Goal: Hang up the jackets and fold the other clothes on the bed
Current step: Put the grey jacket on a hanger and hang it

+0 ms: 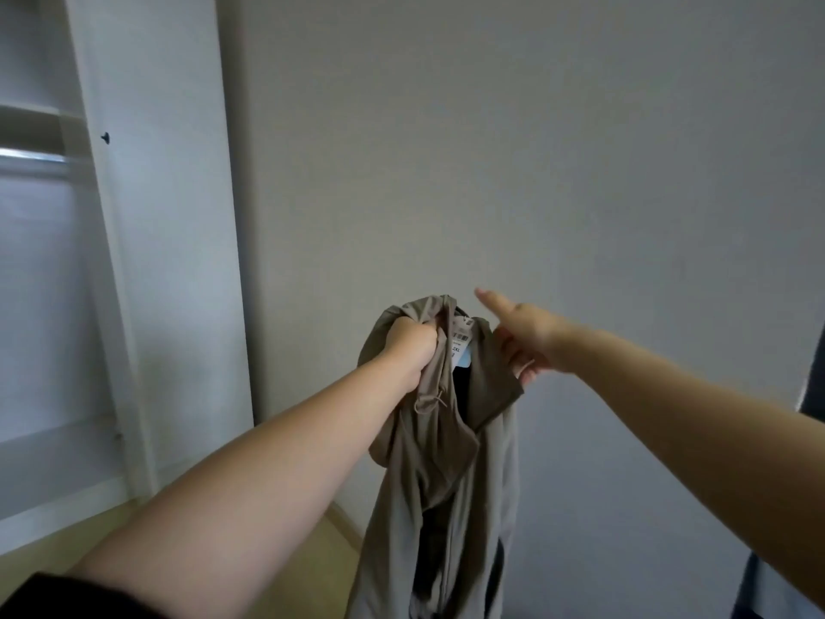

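1. Fingers [426,339] of the left hand [408,350] clench the jacket [428,475] at its collar.
2. Right hand [524,337] has one finger straight out; its lower fingers curl against the jacket's far edge, and I cannot tell whether they grip.
3. Jacket hangs from the left hand before the wall [535,149], wardrobe [156,216] to the left.

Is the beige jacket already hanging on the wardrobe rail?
No, the left hand holds the beige jacket up, apart from the wardrobe rail.

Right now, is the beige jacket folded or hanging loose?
Hanging loose: the left hand grips the jacket at its top, and it drapes down.
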Demonstrator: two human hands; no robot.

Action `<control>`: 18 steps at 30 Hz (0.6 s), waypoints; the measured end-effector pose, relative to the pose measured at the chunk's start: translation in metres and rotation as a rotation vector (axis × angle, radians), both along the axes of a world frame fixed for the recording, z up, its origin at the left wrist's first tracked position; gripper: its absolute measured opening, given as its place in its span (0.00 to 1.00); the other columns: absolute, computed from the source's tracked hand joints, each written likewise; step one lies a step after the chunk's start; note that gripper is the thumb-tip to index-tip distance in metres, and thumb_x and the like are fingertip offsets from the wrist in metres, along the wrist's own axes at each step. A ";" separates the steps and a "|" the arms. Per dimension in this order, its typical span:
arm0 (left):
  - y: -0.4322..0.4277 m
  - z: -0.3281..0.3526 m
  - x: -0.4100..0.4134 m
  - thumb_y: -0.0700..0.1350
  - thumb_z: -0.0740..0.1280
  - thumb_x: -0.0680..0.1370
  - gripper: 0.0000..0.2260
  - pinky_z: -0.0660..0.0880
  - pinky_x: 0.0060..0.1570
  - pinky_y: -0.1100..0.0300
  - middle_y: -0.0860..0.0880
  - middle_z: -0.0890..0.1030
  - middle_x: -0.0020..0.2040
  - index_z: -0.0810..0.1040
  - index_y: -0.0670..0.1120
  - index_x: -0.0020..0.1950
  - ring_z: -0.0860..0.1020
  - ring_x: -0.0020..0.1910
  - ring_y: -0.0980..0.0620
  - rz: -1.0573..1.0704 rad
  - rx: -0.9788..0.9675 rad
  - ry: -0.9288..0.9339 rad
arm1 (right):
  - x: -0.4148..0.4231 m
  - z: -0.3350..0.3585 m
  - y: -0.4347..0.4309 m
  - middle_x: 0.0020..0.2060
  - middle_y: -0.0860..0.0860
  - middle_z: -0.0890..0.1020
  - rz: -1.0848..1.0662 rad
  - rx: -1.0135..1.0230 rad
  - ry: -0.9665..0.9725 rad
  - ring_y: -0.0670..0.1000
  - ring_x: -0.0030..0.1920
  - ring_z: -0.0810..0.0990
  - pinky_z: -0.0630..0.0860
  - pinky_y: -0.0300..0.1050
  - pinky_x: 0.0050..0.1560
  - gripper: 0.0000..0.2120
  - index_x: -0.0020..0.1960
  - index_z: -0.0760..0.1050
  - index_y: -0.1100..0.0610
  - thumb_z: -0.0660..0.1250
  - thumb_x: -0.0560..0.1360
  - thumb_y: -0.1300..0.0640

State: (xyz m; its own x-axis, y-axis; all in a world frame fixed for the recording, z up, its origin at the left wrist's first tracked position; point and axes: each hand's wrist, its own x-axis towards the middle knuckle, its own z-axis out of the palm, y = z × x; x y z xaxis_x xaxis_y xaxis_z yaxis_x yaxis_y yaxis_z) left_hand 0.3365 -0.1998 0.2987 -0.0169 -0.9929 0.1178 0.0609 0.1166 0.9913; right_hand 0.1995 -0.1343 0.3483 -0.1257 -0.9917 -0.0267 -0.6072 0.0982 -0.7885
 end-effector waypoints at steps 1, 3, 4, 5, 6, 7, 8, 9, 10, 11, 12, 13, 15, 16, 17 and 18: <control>0.000 -0.001 -0.002 0.44 0.59 0.82 0.09 0.78 0.53 0.52 0.43 0.81 0.52 0.79 0.44 0.52 0.80 0.50 0.44 0.002 0.005 0.014 | 0.001 -0.006 0.001 0.43 0.58 0.81 0.051 0.068 -0.008 0.56 0.38 0.80 0.76 0.44 0.34 0.33 0.49 0.76 0.62 0.54 0.74 0.31; 0.001 -0.002 -0.005 0.44 0.59 0.82 0.09 0.78 0.56 0.49 0.41 0.81 0.53 0.78 0.43 0.53 0.80 0.52 0.42 -0.014 0.019 0.048 | -0.002 -0.019 0.002 0.50 0.57 0.82 0.130 0.113 -0.034 0.56 0.48 0.82 0.80 0.48 0.45 0.26 0.55 0.76 0.61 0.64 0.74 0.38; 0.000 -0.004 -0.004 0.44 0.59 0.82 0.09 0.78 0.55 0.48 0.41 0.81 0.53 0.78 0.44 0.53 0.80 0.51 0.42 -0.021 0.025 0.057 | -0.004 -0.023 0.002 0.52 0.57 0.82 0.159 0.095 -0.093 0.56 0.52 0.81 0.79 0.50 0.53 0.22 0.56 0.77 0.63 0.69 0.74 0.46; -0.001 -0.006 -0.003 0.44 0.59 0.81 0.08 0.79 0.52 0.49 0.42 0.81 0.51 0.77 0.44 0.52 0.80 0.50 0.43 -0.024 0.031 0.070 | -0.007 -0.025 0.001 0.52 0.58 0.83 0.181 0.060 -0.181 0.56 0.54 0.81 0.77 0.50 0.57 0.17 0.56 0.77 0.65 0.70 0.75 0.53; -0.001 -0.006 -0.001 0.44 0.59 0.81 0.08 0.79 0.46 0.52 0.42 0.81 0.48 0.77 0.44 0.50 0.80 0.46 0.45 -0.028 0.043 0.073 | -0.008 -0.027 0.001 0.50 0.58 0.83 0.187 0.018 -0.285 0.55 0.52 0.82 0.78 0.48 0.57 0.14 0.55 0.77 0.67 0.69 0.75 0.58; -0.002 -0.006 0.002 0.44 0.59 0.81 0.08 0.78 0.40 0.55 0.44 0.80 0.45 0.76 0.44 0.48 0.80 0.42 0.47 -0.035 0.062 0.076 | -0.010 -0.027 0.000 0.45 0.57 0.84 0.166 -0.027 -0.395 0.53 0.47 0.83 0.79 0.44 0.50 0.10 0.53 0.77 0.66 0.67 0.76 0.60; -0.003 -0.006 0.006 0.45 0.59 0.82 0.08 0.76 0.37 0.58 0.44 0.80 0.44 0.75 0.44 0.48 0.79 0.41 0.48 -0.053 0.096 0.078 | -0.012 -0.025 -0.002 0.39 0.55 0.84 0.116 -0.068 -0.507 0.50 0.39 0.84 0.80 0.40 0.41 0.07 0.50 0.77 0.64 0.66 0.77 0.60; -0.006 -0.005 0.012 0.47 0.58 0.82 0.09 0.75 0.38 0.57 0.44 0.80 0.44 0.74 0.44 0.51 0.79 0.41 0.47 -0.084 0.145 0.083 | -0.014 -0.023 -0.003 0.33 0.52 0.84 0.053 -0.103 -0.616 0.48 0.33 0.82 0.79 0.37 0.33 0.06 0.47 0.77 0.62 0.64 0.78 0.59; -0.009 -0.005 0.018 0.48 0.57 0.82 0.11 0.75 0.41 0.56 0.43 0.80 0.46 0.75 0.43 0.53 0.79 0.44 0.47 -0.136 0.202 0.083 | -0.017 -0.020 -0.004 0.29 0.51 0.82 0.000 -0.138 -0.712 0.47 0.28 0.81 0.77 0.36 0.29 0.07 0.45 0.75 0.61 0.63 0.79 0.58; -0.011 -0.006 0.025 0.49 0.55 0.83 0.13 0.75 0.44 0.54 0.42 0.80 0.46 0.75 0.43 0.53 0.79 0.46 0.47 -0.200 0.258 0.080 | -0.022 -0.016 -0.005 0.26 0.51 0.81 -0.037 -0.171 -0.791 0.46 0.26 0.80 0.76 0.36 0.27 0.09 0.43 0.74 0.59 0.61 0.80 0.57; -0.013 -0.008 0.032 0.49 0.53 0.83 0.15 0.75 0.46 0.52 0.42 0.80 0.45 0.76 0.42 0.52 0.79 0.47 0.47 -0.250 0.307 0.072 | -0.025 -0.013 -0.006 0.25 0.51 0.81 -0.062 -0.201 -0.852 0.46 0.25 0.80 0.76 0.37 0.26 0.10 0.42 0.72 0.59 0.60 0.81 0.57; -0.016 -0.011 0.039 0.50 0.53 0.84 0.17 0.74 0.47 0.51 0.42 0.80 0.44 0.76 0.42 0.49 0.79 0.47 0.47 -0.278 0.351 0.057 | -0.029 -0.009 -0.006 0.24 0.51 0.80 -0.085 -0.224 -0.898 0.47 0.24 0.80 0.76 0.37 0.24 0.10 0.42 0.72 0.58 0.59 0.81 0.57; -0.023 -0.018 0.049 0.49 0.53 0.83 0.16 0.74 0.46 0.51 0.43 0.80 0.44 0.77 0.43 0.47 0.78 0.43 0.47 -0.277 0.423 0.009 | -0.035 -0.001 -0.006 0.26 0.53 0.79 -0.117 -0.240 -0.959 0.49 0.25 0.80 0.76 0.39 0.24 0.10 0.42 0.71 0.58 0.59 0.81 0.56; -0.026 -0.022 0.053 0.48 0.54 0.83 0.15 0.74 0.46 0.51 0.43 0.80 0.43 0.77 0.43 0.46 0.78 0.41 0.47 -0.260 0.447 -0.005 | -0.036 0.003 -0.005 0.30 0.54 0.79 -0.117 -0.238 -0.968 0.50 0.28 0.80 0.77 0.41 0.27 0.10 0.43 0.71 0.58 0.60 0.81 0.56; -0.028 -0.025 0.055 0.48 0.55 0.83 0.14 0.74 0.46 0.51 0.44 0.80 0.42 0.76 0.43 0.45 0.78 0.40 0.48 -0.241 0.462 -0.020 | -0.037 0.008 -0.006 0.33 0.55 0.78 -0.112 -0.237 -0.967 0.52 0.32 0.80 0.77 0.43 0.31 0.10 0.44 0.71 0.58 0.60 0.81 0.55; -0.031 -0.028 0.055 0.47 0.56 0.83 0.13 0.74 0.45 0.51 0.44 0.79 0.42 0.75 0.43 0.44 0.77 0.39 0.48 -0.212 0.466 -0.059 | -0.037 0.012 -0.007 0.35 0.55 0.77 -0.104 -0.239 -0.969 0.52 0.34 0.78 0.77 0.45 0.35 0.10 0.44 0.72 0.58 0.60 0.81 0.54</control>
